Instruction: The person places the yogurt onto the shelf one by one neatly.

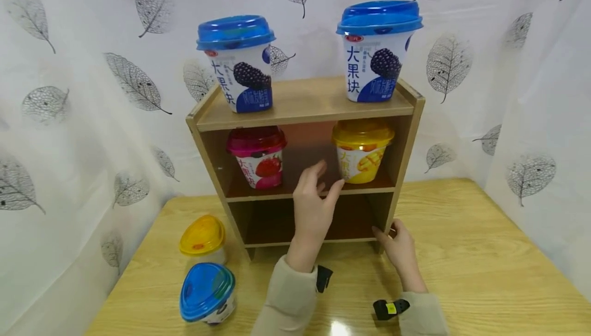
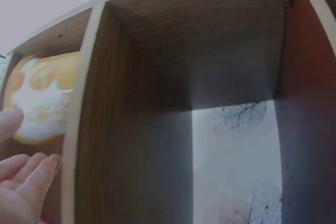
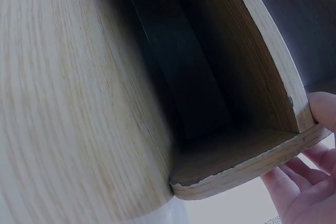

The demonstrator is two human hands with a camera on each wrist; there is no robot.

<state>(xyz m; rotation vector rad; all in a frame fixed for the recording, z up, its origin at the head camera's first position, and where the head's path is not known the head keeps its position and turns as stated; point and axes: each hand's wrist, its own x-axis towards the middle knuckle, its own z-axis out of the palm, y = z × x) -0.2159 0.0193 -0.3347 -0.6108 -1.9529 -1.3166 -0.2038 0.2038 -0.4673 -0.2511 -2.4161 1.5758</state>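
Observation:
My left hand [image 1: 314, 202] is in front of the wooden shelf's middle compartment, thumb and fingers apart with nothing between them. Just right of it stands a yogurt cup with a yellow lid [image 1: 362, 154], the nearest thing to that hand. The left wrist view shows the same yellow cup [image 2: 44, 98] beyond the fingertips. Low on the shelf [image 1: 307, 191], my right hand [image 1: 400, 248] grips the right side panel, thumb on the inner side and fingers outside. In the right wrist view, the fingers [image 3: 294, 182] wrap around this panel's edge.
A pink-lidded cup [image 1: 260, 159] stands left in the middle compartment. Two blue-lidded cups, left [image 1: 242, 64] and right [image 1: 376, 51], stand on top. On the table [image 1: 480, 254], left of the shelf, are a yellow-lidded cup [image 1: 203, 238] and a blue-lidded cup [image 1: 208, 292]. A leaf-patterned curtain hangs behind.

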